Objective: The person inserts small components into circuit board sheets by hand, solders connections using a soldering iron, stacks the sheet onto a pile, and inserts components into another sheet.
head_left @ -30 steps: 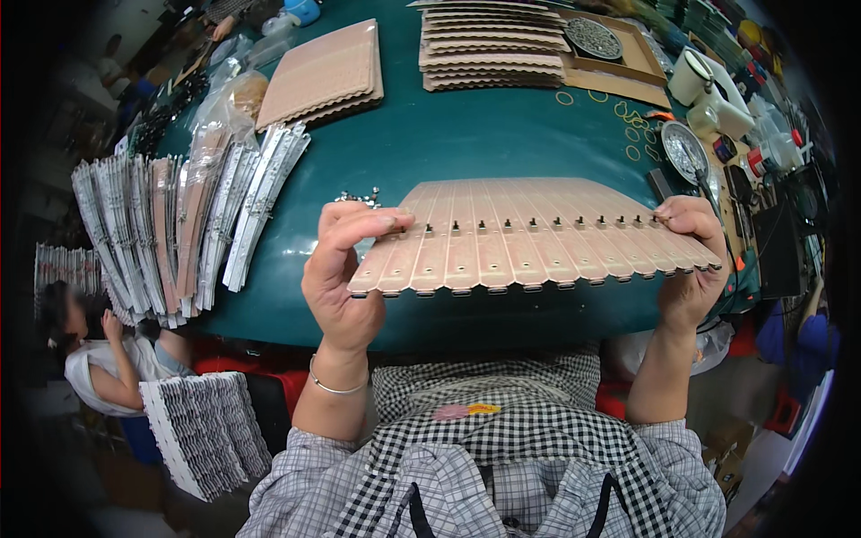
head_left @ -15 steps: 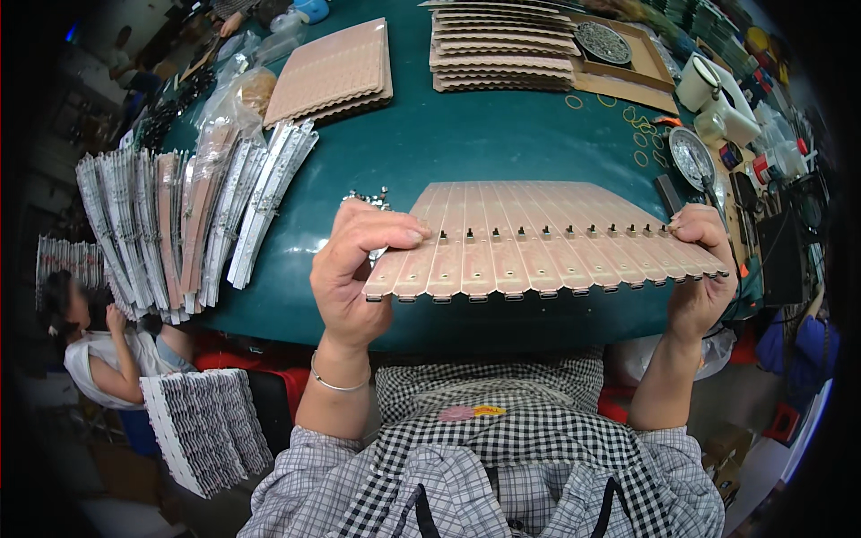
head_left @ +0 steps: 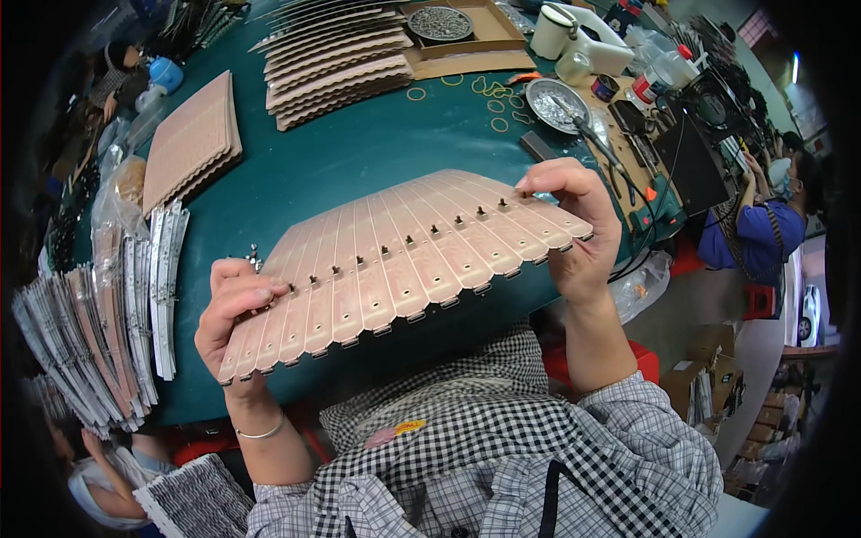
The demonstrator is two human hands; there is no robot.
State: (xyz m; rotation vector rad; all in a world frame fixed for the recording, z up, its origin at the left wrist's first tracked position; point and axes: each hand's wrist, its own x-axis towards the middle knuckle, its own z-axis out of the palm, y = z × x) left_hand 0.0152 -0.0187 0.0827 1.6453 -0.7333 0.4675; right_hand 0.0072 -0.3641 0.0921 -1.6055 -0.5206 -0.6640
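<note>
Green table (head_left: 359, 152), stacked tan cards (head_left: 193, 139), rubber bands (head_left: 484, 90) (scattered), metal dish (head_left: 556, 99), white jug (head_left: 552, 31)

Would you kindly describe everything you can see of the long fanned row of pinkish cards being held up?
The row of cards is a long band of narrow pinkish-tan strips, apparently card, overlapping side by side like a fan. Each strip carries a small dark stud and punched holes, with a notched lower end. The band is tilted, its right end higher, held above the green table. The left hand grips its lower left end and the right hand pinches its upper right end.
</note>
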